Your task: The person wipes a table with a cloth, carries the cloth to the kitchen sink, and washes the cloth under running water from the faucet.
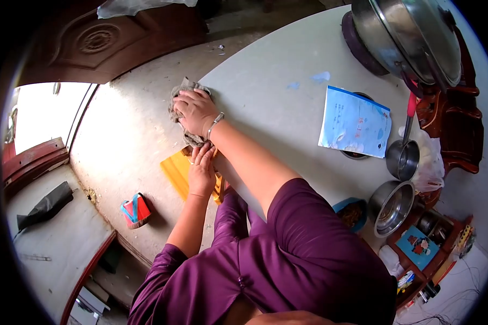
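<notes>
My right hand (197, 111), with a bracelet at the wrist, presses on a crumpled grey-brown cloth (174, 103) at the left edge of the pale table (260, 114). Its fingers curl over the cloth, and part of the cloth hangs below the hand. Just below, my left hand (202, 172) rests at the table's edge with its fingers stretched out, close to the lower end of the cloth. Whether it touches the cloth I cannot tell. Beneath my left hand stands a yellow wooden stool (178, 172).
On the table lie a blue-covered booklet (358, 122) over a round dark thing, a large lidded pot (406, 40), a small saucepan (403, 160) and a metal bowl (393, 208). A red box-like thing with a blue strap (136, 210) sits on the floor. A counter (59, 238) stands at left.
</notes>
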{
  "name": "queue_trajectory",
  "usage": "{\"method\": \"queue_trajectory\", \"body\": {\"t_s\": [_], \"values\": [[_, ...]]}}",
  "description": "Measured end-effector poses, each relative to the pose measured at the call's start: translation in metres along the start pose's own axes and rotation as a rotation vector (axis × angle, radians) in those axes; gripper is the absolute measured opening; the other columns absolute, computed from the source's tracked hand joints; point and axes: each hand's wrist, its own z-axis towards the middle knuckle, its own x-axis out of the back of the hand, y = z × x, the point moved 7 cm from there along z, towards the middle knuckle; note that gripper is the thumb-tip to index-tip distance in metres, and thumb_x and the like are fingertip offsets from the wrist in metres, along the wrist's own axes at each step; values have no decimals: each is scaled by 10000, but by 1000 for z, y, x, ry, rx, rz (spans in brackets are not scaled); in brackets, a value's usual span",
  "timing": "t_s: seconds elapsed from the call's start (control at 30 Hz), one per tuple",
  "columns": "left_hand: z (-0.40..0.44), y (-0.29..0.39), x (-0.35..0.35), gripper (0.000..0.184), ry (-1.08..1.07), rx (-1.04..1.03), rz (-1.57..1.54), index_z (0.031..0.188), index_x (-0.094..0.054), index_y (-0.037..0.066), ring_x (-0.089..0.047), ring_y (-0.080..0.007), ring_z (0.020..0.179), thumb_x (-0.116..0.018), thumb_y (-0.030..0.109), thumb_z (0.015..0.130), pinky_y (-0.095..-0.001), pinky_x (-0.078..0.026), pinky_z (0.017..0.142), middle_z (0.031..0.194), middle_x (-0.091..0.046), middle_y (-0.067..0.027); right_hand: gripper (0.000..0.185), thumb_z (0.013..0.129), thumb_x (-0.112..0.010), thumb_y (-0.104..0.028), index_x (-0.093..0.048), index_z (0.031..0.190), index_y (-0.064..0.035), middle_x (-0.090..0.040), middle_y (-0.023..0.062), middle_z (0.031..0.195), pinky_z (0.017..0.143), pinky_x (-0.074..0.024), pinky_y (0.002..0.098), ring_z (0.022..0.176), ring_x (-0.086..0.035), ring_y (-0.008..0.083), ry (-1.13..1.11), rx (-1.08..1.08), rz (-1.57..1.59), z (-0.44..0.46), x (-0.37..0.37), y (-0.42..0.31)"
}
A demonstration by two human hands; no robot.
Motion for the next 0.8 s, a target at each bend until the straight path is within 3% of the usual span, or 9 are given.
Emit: {"method": "queue_trajectory", "body": {"t_s": [0.27, 0.33, 0.4, 0.47, 0.6, 0.63, 0.67, 0.73, 0.8], "values": [[-57, 35, 6, 263, -173, -177, -87, 1031, -608, 19, -518, -353, 1120, -595, 60, 771, -396, -428, 950, 1110, -604, -145, 296, 697, -670, -161, -574, 977, -162, -592, 35, 1107, 1019, -323, 422, 1165, -496, 205, 12, 0, 163, -106, 48, -27], [-69, 37, -3, 242, -330, -206, -167, 1009, -610, 29, -533, -352, 1102, -597, 69, 771, -398, -438, 939, 1093, -608, -142, 277, 674, -663, -118, -577, 938, -130, -603, 57, 1061, 944, -395, 415, 1090, -539, 237, 32, -79, 203, -137, 77, -29], [-66, 48, 5, 242, -268, -235, -100, 1008, -605, 35, -544, -342, 1091, -605, 84, 771, -397, -443, 937, 1093, -609, -138, 283, 679, -662, -90, -569, 947, -96, -605, 77, 1031, 849, -448, 406, 1015, -561, 271, 83, -194, 349, -170, 99, -8], [-54, 57, 13, 260, -231, -205, -206, 1032, -595, 38, -537, -343, 1107, -601, 92, 777, -397, -437, 952, 1093, -612, -137, 294, 691, -672, -88, -561, 963, -68, -602, 108, 1018, 779, -469, 398, 944, -570, 306, 269, -489, 332, -212, 130, 14], [-39, 82, 8, 342, -165, -275, -133, 1129, -575, 57, -443, -341, 1239, -570, 90, 788, -390, -395, 1005, 1250, -544, -135, 445, 714, -697, -151, -526, 1120, -90, -571, 147, 1101, 854, -428, 429, 1007, -537, 336, 391, -637, -27, -236, 173, 29], [-40, 85, -1, 451, -298, -205, -15, 1249, -522, 91, -328, -318, 1340, -555, 142, 802, -409, -333, 1054, 1401, -420, -121, 519, 720, -704, -182, -507, 1195, -108, -553, 162, 1159, 895, -405, 447, 1057, -517, 343, 376, -626, -165, -232, 179, 28], [-43, 89, -7, 451, -302, -200, -21, 1249, -522, 91, -328, -318, 1340, -555, 142, 802, -409, -333, 1054, 1401, -420, -121, 519, 720, -704, -182, -507, 1195, -108, -553, 162, 1159, 895, -405, 447, 1057, -517, 343, 368, -629, -167, -226, 178, 29], [-50, 88, -23, 732, -382, -154, 192, 1372, -407, 121, -189, -279, 1409, -701, 258, 716, -423, -240, 1100, 1501, -271, -92, 654, 730, -704, -233, -434, 1321, -158, -488, 169, 1284, 972, -333, 493, 1169, -451, 349, 177, -643, -439, -205, 162, 31], [-52, 79, -33, 815, -405, -169, 257, 1404, -370, 132, -170, -259, 1419, -715, 305, 686, -439, -209, 1107, 1525, -222, -78, 672, 732, -701, -251, -430, 1342, -180, -449, 167, 1341, 1007, -292, 511, 1228, -408, 346, 164, -648, -386, -188, 150, 46]]}}
